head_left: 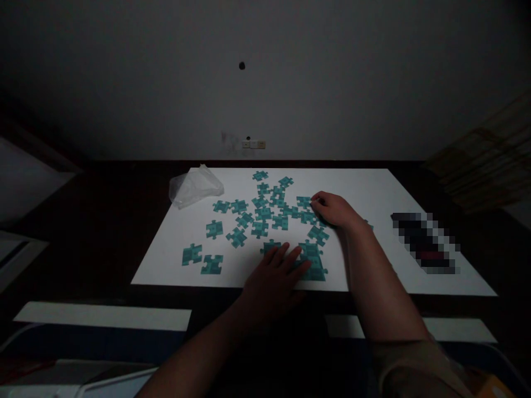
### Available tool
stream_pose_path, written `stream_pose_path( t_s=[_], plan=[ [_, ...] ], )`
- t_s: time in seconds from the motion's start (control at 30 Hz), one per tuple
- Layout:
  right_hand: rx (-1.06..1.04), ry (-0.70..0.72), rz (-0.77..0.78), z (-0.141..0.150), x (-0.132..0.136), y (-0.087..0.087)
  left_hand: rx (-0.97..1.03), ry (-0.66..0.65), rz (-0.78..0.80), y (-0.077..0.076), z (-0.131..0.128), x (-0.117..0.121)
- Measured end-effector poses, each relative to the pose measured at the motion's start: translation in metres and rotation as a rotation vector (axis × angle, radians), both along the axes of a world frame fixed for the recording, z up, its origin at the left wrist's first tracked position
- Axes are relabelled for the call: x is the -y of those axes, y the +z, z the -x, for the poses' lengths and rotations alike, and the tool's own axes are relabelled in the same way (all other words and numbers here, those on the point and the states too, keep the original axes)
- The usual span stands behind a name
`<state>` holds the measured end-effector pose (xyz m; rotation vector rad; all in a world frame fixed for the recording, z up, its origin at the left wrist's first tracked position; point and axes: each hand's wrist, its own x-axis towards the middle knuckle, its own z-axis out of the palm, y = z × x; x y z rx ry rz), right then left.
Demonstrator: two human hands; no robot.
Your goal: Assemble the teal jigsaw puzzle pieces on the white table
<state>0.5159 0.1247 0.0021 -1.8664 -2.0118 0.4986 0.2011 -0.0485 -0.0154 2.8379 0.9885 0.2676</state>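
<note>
Several teal jigsaw pieces [259, 213] lie scattered over a white sheet [365, 182] on a dark table. My left hand [276, 276] rests flat near the sheet's front edge, fingers spread, its fingertips touching a joined cluster of pieces [313, 262]. My right hand [334, 210] reaches further in, fingers curled down onto a loose piece [304, 202] in the middle of the scatter. Whether that piece is pinched or only touched is unclear in the dim light.
A crumpled clear plastic bag [194, 187] sits at the sheet's back left corner. A dark blurred object [425, 243] lies on the right of the sheet. White strips [103, 316] lie along the table's near edge. A wall stands behind.
</note>
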Motion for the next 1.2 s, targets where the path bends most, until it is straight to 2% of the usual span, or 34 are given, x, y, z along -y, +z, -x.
stream_pose_path(
  t_s=[0.6,1.2],
  plan=[
    [-0.001,0.004,-0.010,0.000,-0.003,-0.008,-0.002,-0.002,0.011,0.002,-0.002,0.000],
    [0.014,0.021,-0.014,-0.001,-0.004,-0.007,0.065,-0.010,-0.059,-0.010,-0.001,-0.001]
  ],
)
